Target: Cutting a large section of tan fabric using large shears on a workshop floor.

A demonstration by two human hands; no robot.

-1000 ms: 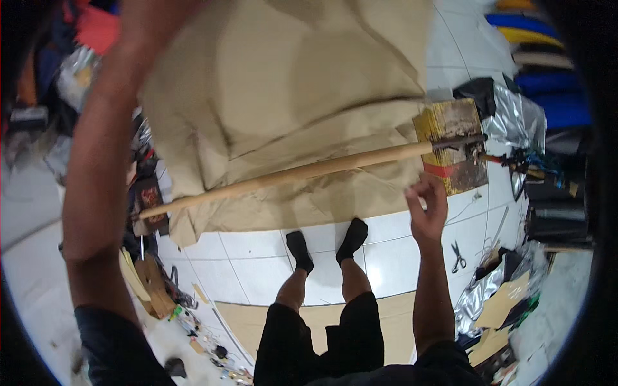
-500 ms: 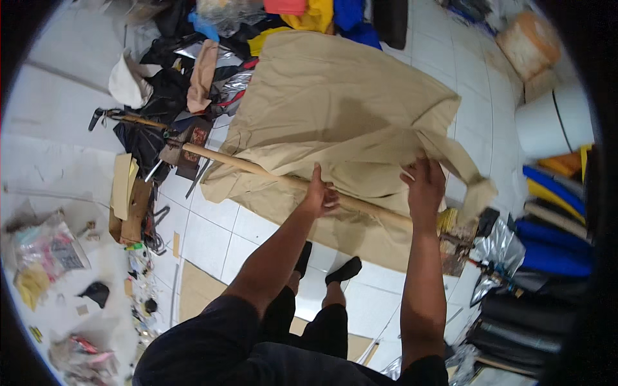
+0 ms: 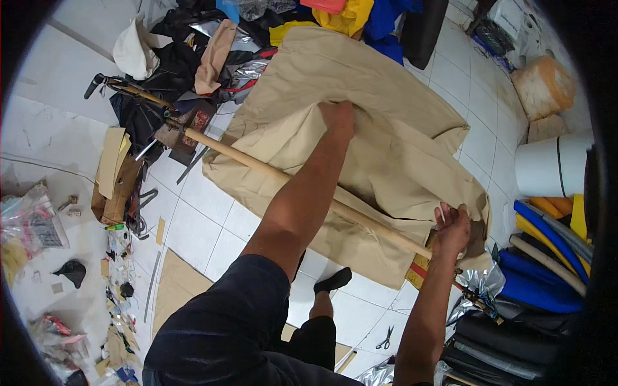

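A large tan cloth (image 3: 360,90) lies spread and folded over the white tiled floor. A long pale wooden pole (image 3: 257,166) runs across it from upper left to lower right. My left hand (image 3: 338,118) reaches far forward and grips a fold of the cloth near its middle. My right hand (image 3: 452,226) holds the cloth's corner at the right end, next to the pole. My feet in black socks (image 3: 331,281) stand just below the cloth's near edge.
A heap of dark, yellow and blue fabrics (image 3: 193,58) sits at the top left. White rolls (image 3: 553,167) and blue and yellow rolls (image 3: 547,257) stand at right. Scissors (image 3: 385,337) lie near my feet. Cardboard pieces (image 3: 116,174) and small clutter line the left.
My left hand has left the pole and moved up onto the cloth's middle fold. My right hand has shifted down to the cloth's right corner. The view has tilted slightly.
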